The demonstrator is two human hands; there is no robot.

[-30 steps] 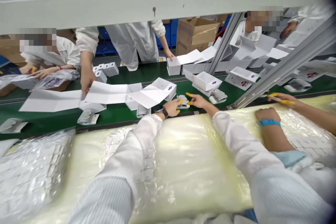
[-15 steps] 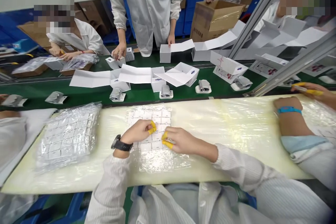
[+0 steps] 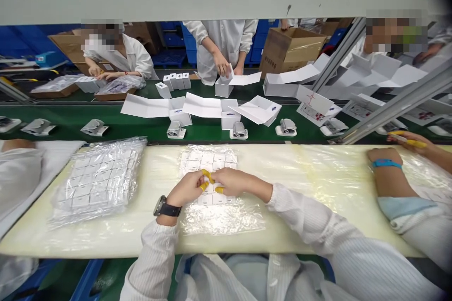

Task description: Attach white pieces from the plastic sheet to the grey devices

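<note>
My left hand (image 3: 188, 188), with a black wristwatch (image 3: 167, 208), is closed in a pinch over a clear plastic bag (image 3: 224, 220) of small white square pieces (image 3: 208, 199) laid in a grid. From the right, my right hand (image 3: 236, 181) pinches at the same spot, its fingertips against those of the left. Yellow finger covers (image 3: 207, 176) sit on the fingertips of both hands. Whatever is between the fingers is too small or hidden to make out. The bag lies flat on the pale padded table (image 3: 278, 216).
A second plastic bag of white pieces (image 3: 102, 176) lies to the left. Beyond the table, a green conveyor (image 3: 141, 127) carries grey rolled cuffs (image 3: 239, 130) and open white boxes (image 3: 203, 108). A co-worker's arm (image 3: 391, 169) rests at right; others work across the line.
My hands have come together, the right moving left until the fingertips meet. The view has tilted up slightly. Across the line, a co-worker's hand has moved from small boxes to an open white box.
</note>
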